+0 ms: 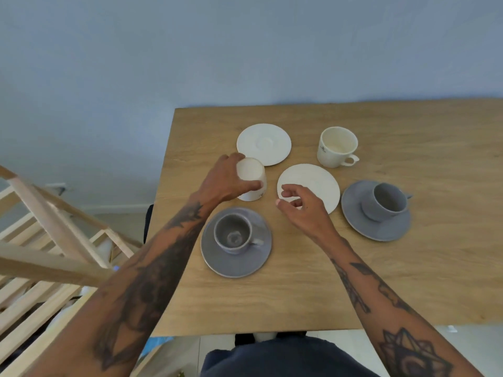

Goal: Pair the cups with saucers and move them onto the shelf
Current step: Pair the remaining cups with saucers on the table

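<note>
The table (pixel 353 281) carried three cups resting on it or on saucers, and a fourth cup in hand. The left hand (pixel 226 180) was wrapped around a white cup (pixel 251 180), thumb across its near side and fingers (pixel 231 159) over the far side. This cup was upside down, its base facing the camera. Whether its rim touched the table could not be told. It sat just beside the far white saucer (pixel 264 144), overlapping that saucer's near-left edge in the view.

The right hand (pixel 302 208) held nothing. Its fingers were loosely curled and partly spread, over the left edge of the near white saucer (pixel 315 183). Contact with that saucer could not be confirmed.

A second white cup (pixel 337 146) stood upright on the bare table at the far right, handle pointing right, apart from both white saucers.

Two grey pairs were already made up. One grey cup (pixel 234 235) stood upright on a grey saucer (pixel 236 265) near the table's front-left, below the left forearm. The other grey cup (pixel 386 200) sat on a grey saucer (pixel 381 227) to the right, just beside the near white saucer.

A wooden shelf (pixel 49 240) stood to the left of the table, well apart from all crockery. None of the cups or saucers were on it.
</note>
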